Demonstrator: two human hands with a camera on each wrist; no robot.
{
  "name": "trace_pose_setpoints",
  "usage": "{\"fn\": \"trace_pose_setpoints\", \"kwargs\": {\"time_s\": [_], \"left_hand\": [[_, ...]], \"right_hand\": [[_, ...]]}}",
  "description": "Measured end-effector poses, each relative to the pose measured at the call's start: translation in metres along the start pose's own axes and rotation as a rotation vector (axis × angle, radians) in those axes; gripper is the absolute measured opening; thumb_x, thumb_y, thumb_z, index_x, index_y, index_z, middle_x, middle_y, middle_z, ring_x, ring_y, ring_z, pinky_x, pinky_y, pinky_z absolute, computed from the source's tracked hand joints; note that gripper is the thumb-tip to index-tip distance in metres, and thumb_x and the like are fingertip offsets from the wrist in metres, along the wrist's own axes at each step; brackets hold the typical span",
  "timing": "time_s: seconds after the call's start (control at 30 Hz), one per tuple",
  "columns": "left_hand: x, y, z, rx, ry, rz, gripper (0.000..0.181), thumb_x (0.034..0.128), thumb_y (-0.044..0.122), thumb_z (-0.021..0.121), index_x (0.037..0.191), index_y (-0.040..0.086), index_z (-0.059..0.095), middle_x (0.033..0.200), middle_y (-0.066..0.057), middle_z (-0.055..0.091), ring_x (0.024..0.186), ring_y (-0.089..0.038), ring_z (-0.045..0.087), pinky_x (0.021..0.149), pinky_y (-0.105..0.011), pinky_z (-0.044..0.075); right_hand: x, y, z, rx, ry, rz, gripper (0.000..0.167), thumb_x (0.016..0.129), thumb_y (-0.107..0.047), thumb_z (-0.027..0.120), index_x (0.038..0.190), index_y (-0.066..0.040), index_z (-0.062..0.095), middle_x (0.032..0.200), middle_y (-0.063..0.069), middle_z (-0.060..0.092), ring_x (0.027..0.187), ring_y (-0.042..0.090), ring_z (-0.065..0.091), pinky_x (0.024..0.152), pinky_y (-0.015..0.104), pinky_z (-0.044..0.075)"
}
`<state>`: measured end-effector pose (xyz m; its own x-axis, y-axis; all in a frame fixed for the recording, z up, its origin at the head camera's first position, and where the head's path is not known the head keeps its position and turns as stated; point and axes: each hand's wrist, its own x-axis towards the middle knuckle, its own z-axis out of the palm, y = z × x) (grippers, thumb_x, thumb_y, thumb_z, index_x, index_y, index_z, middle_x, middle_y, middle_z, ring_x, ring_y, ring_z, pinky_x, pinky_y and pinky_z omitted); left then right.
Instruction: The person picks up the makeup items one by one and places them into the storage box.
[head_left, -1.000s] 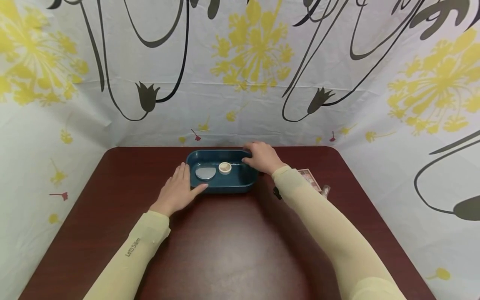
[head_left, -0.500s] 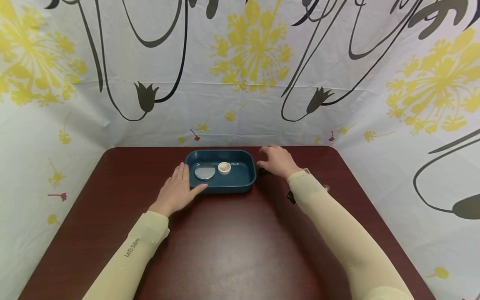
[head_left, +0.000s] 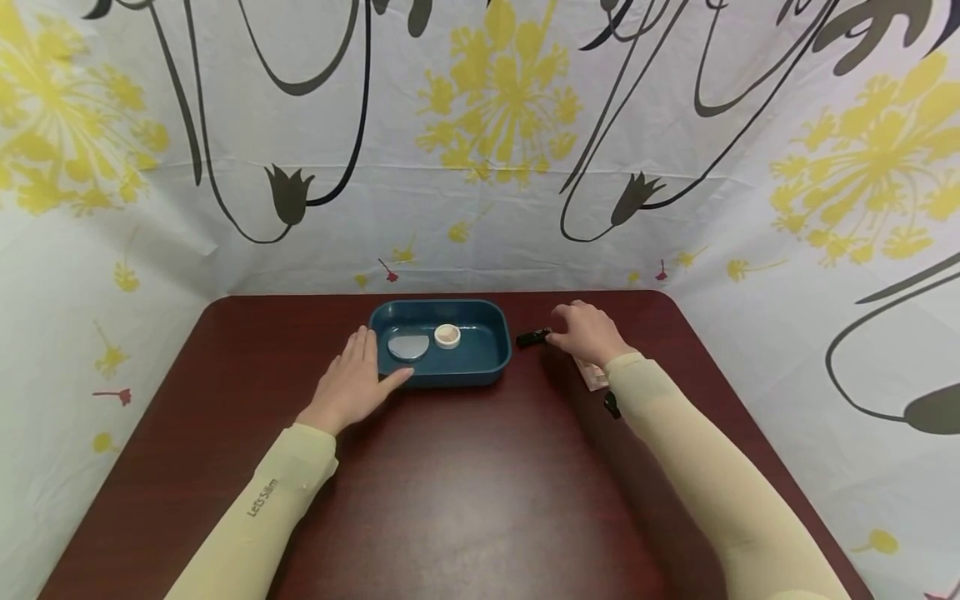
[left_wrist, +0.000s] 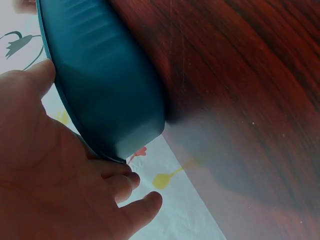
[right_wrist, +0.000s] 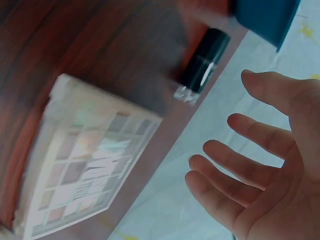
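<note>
A blue tray (head_left: 442, 380) stands near the far table edge. My left hand (head_left: 347, 385) rests on its left end with straight fingers, the thumb touching the front rim. Inside lie a silver, partly round flat piece (head_left: 408, 347) and a small round white pot (head_left: 447, 336). To the right of the tray, my right hand (head_left: 591, 335) hovers with loosely bent fingers and nothing in them. Near it are a black tube with a clear end (right_wrist: 202, 65) and an eyeshadow palette (right_wrist: 92, 162) with a clear lid. In the head view the hand partly covers the palette.
The dark red wooden table (head_left: 442, 492) has rounded far corners. White patterned cloth (head_left: 480, 225) hangs behind it and at both sides. A small black object (head_left: 612, 406) shows at the right wrist.
My right hand has moved off the tray's right end and away to the right, uncovering the black tube. My left hand stays on the tray.
</note>
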<state>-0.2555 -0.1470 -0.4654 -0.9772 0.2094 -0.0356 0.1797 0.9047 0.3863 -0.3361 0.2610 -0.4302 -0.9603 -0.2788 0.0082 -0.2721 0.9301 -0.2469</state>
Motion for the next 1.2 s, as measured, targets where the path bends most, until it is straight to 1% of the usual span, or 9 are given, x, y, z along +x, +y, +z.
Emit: {"fn": "trace_pose_setpoints", "kwargs": {"time_s": [0.13, 0.2, 0.23, 0.37, 0.47, 0.67, 0.9, 1.07, 1.2], "left_hand": [[0.0, 0.0, 0.0, 0.006, -0.001, 0.002, 0.111, 0.0927, 0.076, 0.042, 0.159, -0.005, 0.005, 0.165, -0.025, 0.003, 0.152, -0.041, 0.006, 0.118, -0.059, 0.018], [0.0, 0.0, 0.0, 0.008, -0.001, 0.003, 0.111, 0.0925, 0.076, 0.041, 0.159, -0.005, 0.005, 0.166, -0.025, 0.003, 0.152, -0.041, 0.006, 0.118, -0.059, 0.018], [0.0, 0.0, 0.0, 0.009, 0.0, 0.003, 0.111, 0.0925, 0.077, 0.041, 0.159, -0.005, 0.005, 0.166, -0.025, 0.003, 0.152, -0.041, 0.006, 0.118, -0.059, 0.018], [0.0, -0.001, 0.001, 0.006, -0.002, 0.005, 0.111, 0.0929, 0.075, 0.043, 0.159, -0.006, 0.005, 0.165, -0.025, 0.003, 0.152, -0.041, 0.006, 0.117, -0.059, 0.018], [0.0, -0.002, 0.002, 0.004, -0.004, 0.007, 0.111, 0.0928, 0.075, 0.043, 0.158, -0.006, 0.005, 0.165, -0.025, 0.003, 0.152, -0.042, 0.006, 0.117, -0.059, 0.017], [0.0, -0.002, 0.001, 0.003, -0.005, 0.009, 0.112, 0.0925, 0.076, 0.043, 0.159, -0.005, 0.004, 0.165, -0.025, 0.003, 0.152, -0.042, 0.006, 0.117, -0.059, 0.017], [0.0, -0.001, 0.0, 0.005, -0.003, 0.012, 0.112, 0.0919, 0.077, 0.041, 0.159, -0.005, 0.006, 0.165, -0.025, 0.003, 0.152, -0.041, 0.006, 0.117, -0.059, 0.018], [0.0, -0.001, 0.0, 0.004, -0.006, 0.009, 0.111, 0.0923, 0.077, 0.041, 0.159, -0.005, 0.005, 0.165, -0.025, 0.002, 0.152, -0.041, 0.005, 0.118, -0.059, 0.017], [0.0, -0.001, 0.001, 0.0, -0.007, 0.009, 0.111, 0.0928, 0.076, 0.042, 0.159, -0.005, 0.005, 0.166, -0.025, 0.002, 0.152, -0.041, 0.005, 0.117, -0.059, 0.017]], "right_hand": [[-0.005, 0.012, 0.001, -0.005, -0.021, 0.036, 0.055, 0.093, -0.032, 0.073, 0.139, -0.006, 0.058, 0.13, 0.021, 0.055, 0.085, 0.03, 0.065, 0.082, 0.051, 0.052], [-0.007, 0.018, 0.002, -0.014, -0.022, 0.043, 0.056, 0.093, -0.033, 0.073, 0.139, -0.005, 0.058, 0.129, 0.021, 0.055, 0.083, 0.03, 0.065, 0.081, 0.051, 0.052], [-0.008, 0.021, 0.002, -0.016, -0.024, 0.043, 0.055, 0.093, -0.033, 0.073, 0.139, -0.005, 0.058, 0.129, 0.021, 0.055, 0.086, 0.031, 0.065, 0.081, 0.051, 0.052], [-0.015, 0.03, 0.004, -0.019, -0.033, 0.049, 0.055, 0.094, -0.032, 0.071, 0.139, -0.003, 0.058, 0.13, 0.022, 0.056, 0.104, 0.038, 0.062, 0.085, 0.056, 0.052], [-0.019, 0.034, 0.006, -0.031, -0.038, 0.072, 0.054, 0.096, -0.033, 0.069, 0.139, -0.002, 0.058, 0.13, 0.024, 0.056, 0.109, 0.041, 0.06, 0.086, 0.059, 0.051], [-0.028, 0.038, 0.009, -0.072, -0.033, 0.126, 0.053, 0.095, -0.037, 0.068, 0.135, -0.002, 0.062, 0.124, 0.025, 0.058, 0.105, 0.041, 0.059, 0.081, 0.059, 0.052], [-0.034, 0.04, 0.012, -0.099, -0.008, 0.15, 0.051, 0.091, -0.04, 0.071, 0.127, -0.003, 0.066, 0.113, 0.022, 0.06, 0.096, 0.039, 0.061, 0.075, 0.058, 0.053], [-0.036, 0.042, 0.013, -0.112, -0.008, 0.177, 0.052, 0.09, -0.042, 0.072, 0.125, -0.004, 0.067, 0.114, 0.023, 0.059, 0.093, 0.041, 0.062, 0.073, 0.059, 0.052], [-0.038, 0.044, 0.015, -0.11, -0.011, 0.189, 0.055, 0.09, -0.043, 0.072, 0.128, -0.004, 0.065, 0.117, 0.024, 0.06, 0.097, 0.042, 0.062, 0.074, 0.06, 0.052]]}}
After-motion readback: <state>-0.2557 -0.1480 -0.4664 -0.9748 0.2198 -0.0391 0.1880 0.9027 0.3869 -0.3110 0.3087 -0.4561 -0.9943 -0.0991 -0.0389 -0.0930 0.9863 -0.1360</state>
